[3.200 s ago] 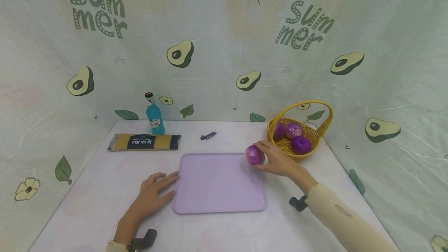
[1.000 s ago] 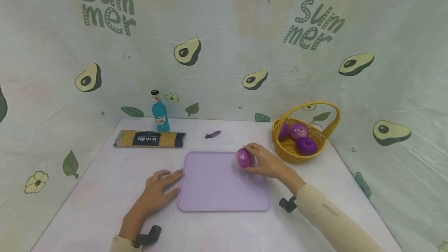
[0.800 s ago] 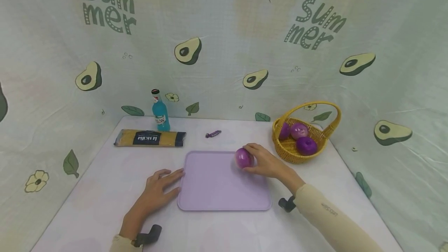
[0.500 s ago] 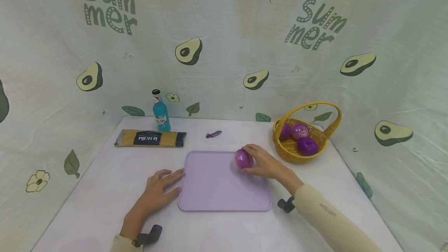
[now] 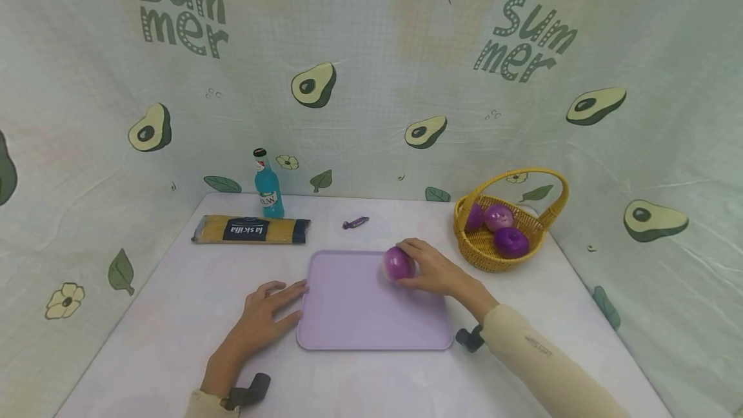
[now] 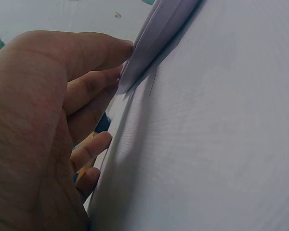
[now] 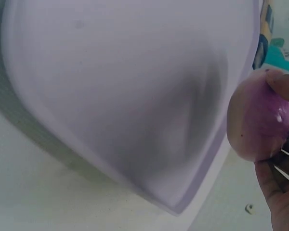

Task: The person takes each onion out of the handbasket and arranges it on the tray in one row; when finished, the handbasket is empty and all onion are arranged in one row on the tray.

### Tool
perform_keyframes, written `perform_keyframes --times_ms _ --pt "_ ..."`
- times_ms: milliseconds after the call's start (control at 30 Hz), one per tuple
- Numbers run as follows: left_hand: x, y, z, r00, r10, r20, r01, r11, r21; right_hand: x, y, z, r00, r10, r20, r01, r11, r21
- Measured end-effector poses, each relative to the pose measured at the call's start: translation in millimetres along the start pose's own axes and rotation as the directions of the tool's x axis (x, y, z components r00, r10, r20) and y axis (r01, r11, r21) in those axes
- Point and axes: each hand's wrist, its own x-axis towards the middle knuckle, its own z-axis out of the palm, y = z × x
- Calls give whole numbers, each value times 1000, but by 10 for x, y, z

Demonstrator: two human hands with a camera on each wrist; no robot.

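My right hand [image 5: 432, 268] holds a glossy round purple fruit [image 5: 398, 264] between thumb and fingers, over the far right part of a lilac tray [image 5: 371, 315]. In the right wrist view, the fruit [image 7: 253, 118] has a cream-coloured side and small dark specks. Its shadow falls on the tray. My left hand [image 5: 265, 316] has its fingers extended, with fingertips at the tray's left rim. Up close in the left wrist view, the thumb and fingertips of that hand [image 6: 67, 91] meet the edge of the tray [image 6: 154, 43].
At the back right stands a yellow wicker basket [image 5: 484, 260] with a tall handle and several purple fruits inside. A wrapped candy [image 5: 355, 222] lies behind the tray. Back left are a pasta packet [image 5: 249, 229] and a blue bottle [image 5: 269, 189]. Printed cloth encloses the table.
My right hand has carried the purple fruit leftward, from the tray's far right corner near the basket to further over the tray. My left hand keeps its place at the left rim.
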Motion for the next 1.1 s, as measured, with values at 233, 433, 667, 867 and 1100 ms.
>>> perform_keyframes --times_ms 233,433,667,867,1100 --pt "-9 -9 9 1000 -15 6 15 1000 2 29 -35 46 1000 -19 3 19 1000 0" --pt "-18 25 -4 1000 -15 -1 15 1000 -1 68 -87 80 999 -46 1 46 999 1" --pt "-19 46 -10 1000 -24 -2 24 1000 1 134 -182 82 998 -57 7 57 998 1" --pt "-27 17 15 1000 -23 -3 23 1000 -11 183 -266 122 999 -37 29 37 999 -5" --pt "-27 1 -12 1000 -22 8 22 1000 -5 253 -345 157 997 -79 19 79 997 24"
